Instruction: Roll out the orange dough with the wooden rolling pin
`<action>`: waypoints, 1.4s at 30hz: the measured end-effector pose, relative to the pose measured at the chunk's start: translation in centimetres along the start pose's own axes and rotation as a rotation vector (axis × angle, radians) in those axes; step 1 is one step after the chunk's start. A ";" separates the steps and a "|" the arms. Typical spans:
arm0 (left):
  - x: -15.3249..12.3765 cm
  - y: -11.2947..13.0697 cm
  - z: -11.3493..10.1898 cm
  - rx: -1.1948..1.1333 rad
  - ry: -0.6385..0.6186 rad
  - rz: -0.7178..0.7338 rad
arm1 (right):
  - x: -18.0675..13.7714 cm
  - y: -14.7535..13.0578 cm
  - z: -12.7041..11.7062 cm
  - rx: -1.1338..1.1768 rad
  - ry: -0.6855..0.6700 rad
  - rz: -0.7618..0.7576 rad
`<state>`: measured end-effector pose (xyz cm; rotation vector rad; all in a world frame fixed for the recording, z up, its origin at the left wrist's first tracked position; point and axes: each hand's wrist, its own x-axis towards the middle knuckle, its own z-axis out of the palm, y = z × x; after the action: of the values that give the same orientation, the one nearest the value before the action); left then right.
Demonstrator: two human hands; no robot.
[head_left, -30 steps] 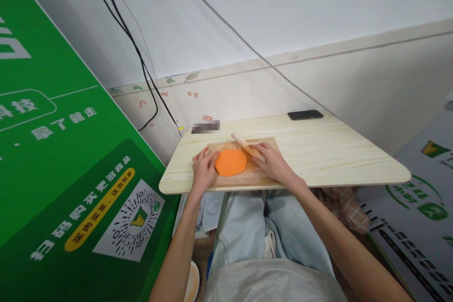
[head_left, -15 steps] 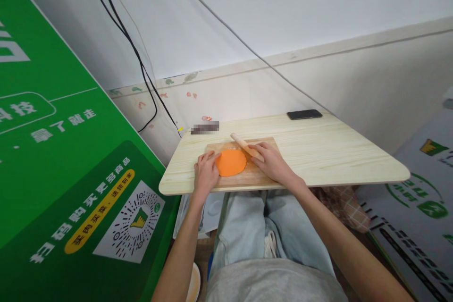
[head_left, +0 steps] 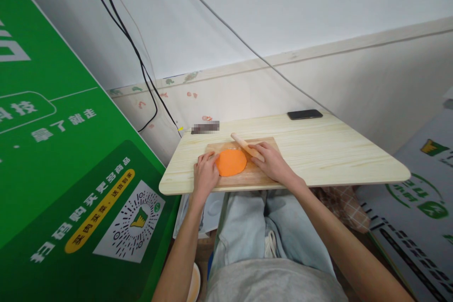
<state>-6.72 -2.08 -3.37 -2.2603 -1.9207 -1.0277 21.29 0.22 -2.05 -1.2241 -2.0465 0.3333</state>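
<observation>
A flat round of orange dough lies on a wooden board near the front edge of a pale wooden table. My left hand rests at the dough's left edge, its fingers bent and touching the dough. A small wooden rolling pin slants across the board's far right part, and my right hand lies over its near end with fingers curled round it.
A black phone lies at the table's far edge. A blurred dark object sits behind the board. A large green sign stands to the left, printed boxes to the right. Cables hang down the wall.
My left hand shifted slightly right along the dough's edge. The dough, the rolling pin and my right hand stay almost where they were.
</observation>
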 end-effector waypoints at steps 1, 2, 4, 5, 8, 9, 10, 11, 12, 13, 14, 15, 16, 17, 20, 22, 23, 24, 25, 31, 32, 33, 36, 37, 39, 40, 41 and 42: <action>0.0 0.2 -0.1 -0.004 0.001 0.001 | 0.0 0.0 0.0 -0.001 0.005 -0.004; 0.0 0.4 -0.1 -0.004 0.002 0.001 | 0.0 0.0 0.0 -0.003 0.009 -0.009; -0.1 0.9 -0.3 0.006 -0.005 0.007 | 0.0 0.0 0.0 -0.005 0.012 -0.013; -0.1 1.1 -0.4 0.013 -0.015 0.016 | 0.0 0.0 0.0 -0.006 0.010 -0.011; -0.2 1.4 -0.7 0.024 -0.067 0.074 | -0.1 -0.2 -0.1 -0.004 0.000 -0.004; -0.3 1.4 -0.8 0.016 -0.086 0.101 | -0.1 -0.3 -0.1 -0.003 -0.001 -0.001; -0.3 1.4 -1.0 0.002 -0.105 0.133 | -0.1 -0.3 -0.2 -0.002 -0.001 0.001; -0.2 1.4 -1.1 -0.021 -0.126 0.168 | -0.1 -0.4 -0.2 -0.002 0.001 0.004; -0.2 1.3 -1.2 -0.048 -0.149 0.204 | -0.1 -0.4 -0.2 -0.002 0.000 0.006; -0.1 1.2 -1.3 -0.074 -0.174 0.238 | -0.1 -0.4 -0.2 -0.002 0.001 0.008; -0.1 1.2 -1.4 -0.096 -0.198 0.264 | -0.1 -0.5 -0.2 -0.002 0.001 0.009; 0.0 1.1 -1.5 -0.110 -0.220 0.284 | -0.1 -0.5 -0.2 -0.003 0.001 0.009; 0.0 1.0 -1.5 -0.118 -0.237 0.297 | -0.1 -0.6 -0.2 -0.003 0.002 0.011; 0.1 1.0 -1.5 -0.121 -0.247 0.300 | -0.1 -0.7 -0.3 -0.002 0.006 0.013; 0.1 0.6 -1.4 -0.129 -0.225 0.251 | -0.1 -0.9 -0.6 0.042 0.019 0.008; 0.2 0.4 -1.3 -0.152 -0.192 0.206 | 0.0 -1.1 -1.1 0.102 0.023 -0.007; 0.2 0.2 -1.3 -0.175 -0.183 0.197 | 0.1 -1.1 -1.4 0.123 0.025 -0.013; 0.2 0.2 -1.3 -0.208 -0.183 0.198 | 0.2 -1.1 -1.8 0.132 0.026 -0.019; 0.2 0.1 -1.2 -0.249 -0.190 0.204 | 0.4 -1.1 -2.2 0.128 0.024 -0.025; 0.2 0.2 -1.4 -0.428 -0.167 0.197 | 1.6 -1.6 -3.7 0.059 -0.141 -0.179; 0.3 0.1 -1.4 -0.437 -0.109 0.192 | 1.9 -1.8 -3.6 0.038 -0.171 -0.202; 0.3 0.0 -1.3 -0.442 -0.035 0.172 | 2.2 -1.9 -3.5 0.012 -0.198 -0.220; 0.5 -0.7 -1.2 -0.395 0.170 0.041 | 2.9 -2.3 -3.1 -0.056 -0.268 -0.254; 0.7 -0.8 -1.2 -0.347 0.200 0.010 | 3.1 -2.4 -3.0 -0.064 -0.284 -0.266; 1.5 -0.9 -1.0 -0.230 0.185 0.019 | 3.4 -2.5 -3.0 -0.060 -0.303 -0.286; 2.1 -0.8 -0.9 -0.177 0.160 0.048 | 3.5 -2.5 -3.0 -0.050 -0.307 -0.295; 2.9 -0.6 -0.8 -0.133 0.132 0.080 | 3.6 -2.5 -3.1 -0.040 -0.312 -0.305; 3.7 -0.4 -0.6 -0.101 0.104 0.110 | 3.7 -2.5 -3.1 -0.030 -0.317 -0.316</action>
<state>-7.19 1.08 -1.29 -2.2845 -1.7216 -1.2267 20.73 1.65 3.18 -0.8860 -2.4819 0.3634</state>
